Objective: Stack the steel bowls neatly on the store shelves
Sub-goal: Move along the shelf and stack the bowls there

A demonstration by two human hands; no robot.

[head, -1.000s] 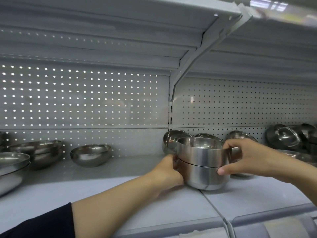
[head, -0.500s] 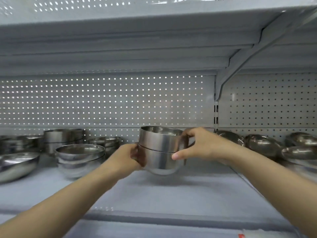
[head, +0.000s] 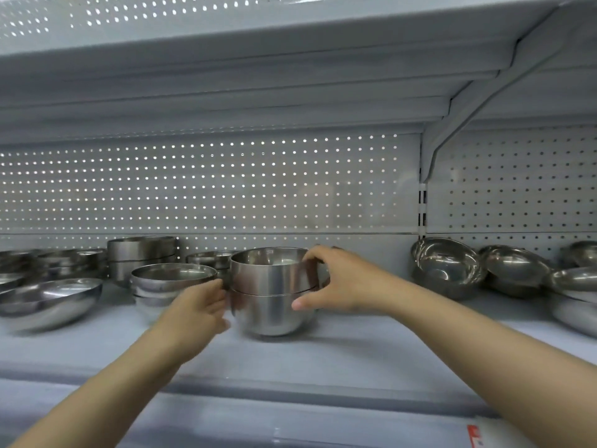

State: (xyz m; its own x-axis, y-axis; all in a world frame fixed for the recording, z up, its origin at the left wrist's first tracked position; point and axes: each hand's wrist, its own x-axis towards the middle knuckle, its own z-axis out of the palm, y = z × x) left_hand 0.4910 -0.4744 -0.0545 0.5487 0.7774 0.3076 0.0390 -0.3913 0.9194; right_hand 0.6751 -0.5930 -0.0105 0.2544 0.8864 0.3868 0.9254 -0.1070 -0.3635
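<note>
A stack of two deep steel bowls (head: 271,292) stands on the grey shelf (head: 355,347) near its middle. My right hand (head: 339,279) grips the stack from the right, thumb in front and fingers over the far rim. At the stack's left side my left hand (head: 200,308) touches the lower bowl, its fingertips hidden behind the hand. Just left of the stack sits a shorter stack of wide steel bowls (head: 171,282).
More steel bowls fill the left end: a tall stack (head: 142,257) at the back and a wide shallow bowl (head: 48,299) in front. Tilted bowls (head: 449,266) lean against the pegboard at the right. An upper shelf and its bracket (head: 468,114) hang overhead.
Both hands carried the two-bowl stack leftward from the right bay and lowered it onto the shelf beside the shorter stack. The view followed to the left.
</note>
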